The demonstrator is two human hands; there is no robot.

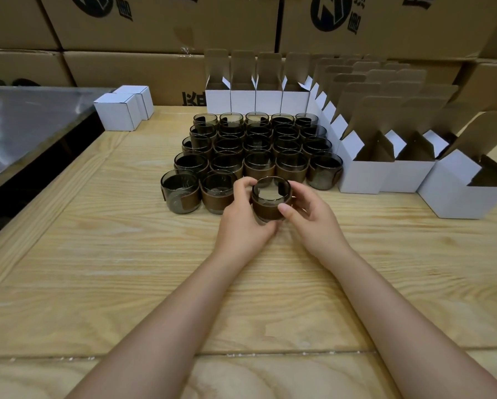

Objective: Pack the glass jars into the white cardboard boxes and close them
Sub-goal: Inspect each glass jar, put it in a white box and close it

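Both forearms reach out over the wooden table (126, 254) and meet around one glass jar (271, 207). My left hand (243, 226) curls round its left side, fingers hooked by the rim. My right hand (313, 223) grips the other side, thumb pressed on the brown sleeve (266, 210) wrapped round the glass. I cannot tell whether the base rests on the wood or hangs just above it.

Just beyond my fingertips stands the block of waiting jars (258, 145), upright and packed side by side. Right of my right hand stand the open white boxes (362, 174) with their flaps raised, and more line up behind the jars. Far out past my left hand sit two closed white boxes (117, 112), beside a metal surface (25, 125). Brown cartons (155, 24) are stacked behind everything.

I judge this to be the pick-up of one jar, with most of the packing ahead. Next the jar should go rightward to the nearest open box (468, 197) and down into it upright, clear of the flaps. One hand would then steady the box while the lid is folded shut.
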